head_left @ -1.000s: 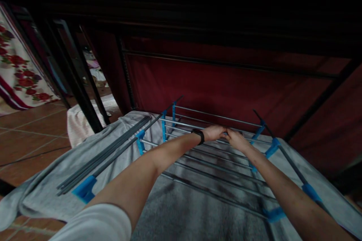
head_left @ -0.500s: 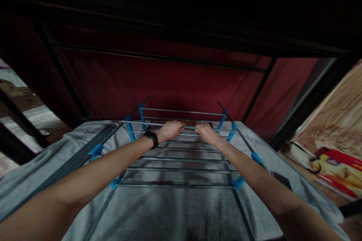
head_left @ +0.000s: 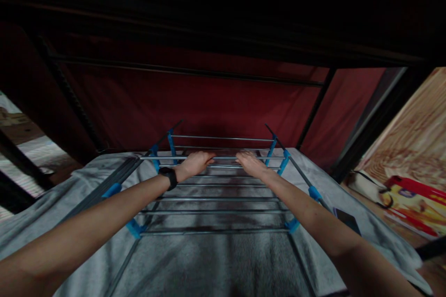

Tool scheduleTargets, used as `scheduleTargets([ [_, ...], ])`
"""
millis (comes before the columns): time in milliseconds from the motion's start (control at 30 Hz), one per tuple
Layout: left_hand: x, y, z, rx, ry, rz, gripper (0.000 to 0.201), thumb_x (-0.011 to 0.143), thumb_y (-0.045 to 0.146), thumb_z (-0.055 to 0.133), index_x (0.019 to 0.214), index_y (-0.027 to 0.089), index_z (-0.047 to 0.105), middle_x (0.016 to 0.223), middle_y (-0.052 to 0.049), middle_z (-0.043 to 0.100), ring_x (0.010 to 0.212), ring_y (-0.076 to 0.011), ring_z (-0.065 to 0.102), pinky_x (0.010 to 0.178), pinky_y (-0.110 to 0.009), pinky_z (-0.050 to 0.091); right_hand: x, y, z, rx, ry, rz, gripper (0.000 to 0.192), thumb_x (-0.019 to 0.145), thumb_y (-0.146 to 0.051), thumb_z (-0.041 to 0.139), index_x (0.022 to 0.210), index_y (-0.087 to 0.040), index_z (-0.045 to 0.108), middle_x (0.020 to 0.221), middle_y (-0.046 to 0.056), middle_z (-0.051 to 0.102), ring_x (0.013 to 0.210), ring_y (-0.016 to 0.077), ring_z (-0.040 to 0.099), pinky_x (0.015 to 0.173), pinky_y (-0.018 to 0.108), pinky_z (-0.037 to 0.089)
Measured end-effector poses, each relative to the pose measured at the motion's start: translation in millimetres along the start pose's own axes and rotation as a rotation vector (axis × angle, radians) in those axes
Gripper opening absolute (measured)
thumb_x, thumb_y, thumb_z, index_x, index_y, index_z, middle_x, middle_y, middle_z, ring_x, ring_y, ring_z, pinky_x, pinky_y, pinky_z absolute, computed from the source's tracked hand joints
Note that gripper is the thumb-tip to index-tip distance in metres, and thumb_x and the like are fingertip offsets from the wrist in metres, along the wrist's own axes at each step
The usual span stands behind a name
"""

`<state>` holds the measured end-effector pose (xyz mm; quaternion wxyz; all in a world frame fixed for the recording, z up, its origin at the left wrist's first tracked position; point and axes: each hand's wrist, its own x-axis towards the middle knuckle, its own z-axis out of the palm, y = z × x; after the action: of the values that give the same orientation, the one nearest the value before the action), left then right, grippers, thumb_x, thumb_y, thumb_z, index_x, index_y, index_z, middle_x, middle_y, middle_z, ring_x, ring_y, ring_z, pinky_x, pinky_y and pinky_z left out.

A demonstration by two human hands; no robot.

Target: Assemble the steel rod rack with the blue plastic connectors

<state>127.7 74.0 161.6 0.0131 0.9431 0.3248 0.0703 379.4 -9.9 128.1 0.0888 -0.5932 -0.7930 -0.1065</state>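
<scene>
A rack of thin metal tubes (head_left: pixel 216 199) with blue plastic connectors (head_left: pixel 135 229) lies in front of me, its rungs running from left to right. My left hand (head_left: pixel 195 163), below a black wristband (head_left: pixel 169 177), is closed around a rung (head_left: pixel 226 158) near the far end. On the same rung, further right, my right hand (head_left: pixel 251 165) is closed too. The fingertips of both hands are partly hidden behind the tube. A gap of bare tube shows between the hands.
The rack lies on a grey blanket (head_left: pixel 209 264). Loose-looking grey tubes (head_left: pixel 114 174) lie along the left. A dark phone-like object (head_left: pixel 346 220) is at the right, near a red and yellow package (head_left: pixel 414 202). Red cloth (head_left: pixel 209 106) and a dark frame (head_left: pixel 315 111) stand behind.
My left hand has shifted left along the rung, and the gap between the hands has widened. The right hand stays at nearly the same place. The view has tilted slightly.
</scene>
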Motion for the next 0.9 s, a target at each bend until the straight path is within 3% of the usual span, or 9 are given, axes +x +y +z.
scheduleTargets([
  [567, 10, -6, 21.8, -0.039, 0.004, 0.034, 0.038, 0.101, 0.031, 0.045, 0.133, 0.022, 0.064, 0.125, -0.012, 0.073, 0.114, -0.0285, 0.070, 0.095, -0.036, 0.052, -2, 5, 1, -0.031, -0.072, -0.015, 0.023, 0.107, -0.025, 0.042, 0.112, -0.014, 0.061, 0.113, 0.013, 0.069, 0.111, 0.0231, 0.062, 0.098, 0.035, 0.041],
  [900, 16, -9, 27.7, -0.124, 0.018, 0.041, 0.032, 0.099, 0.027, 0.048, 0.122, 0.020, 0.069, 0.116, -0.014, 0.076, 0.108, -0.0287, 0.072, 0.093, -0.036, 0.052, -3, 3, -3, -0.036, -0.097, 0.019, 0.027, 0.107, -0.028, 0.041, 0.121, -0.015, 0.060, 0.124, 0.014, 0.068, 0.117, 0.0240, 0.062, 0.106, 0.040, 0.040],
])
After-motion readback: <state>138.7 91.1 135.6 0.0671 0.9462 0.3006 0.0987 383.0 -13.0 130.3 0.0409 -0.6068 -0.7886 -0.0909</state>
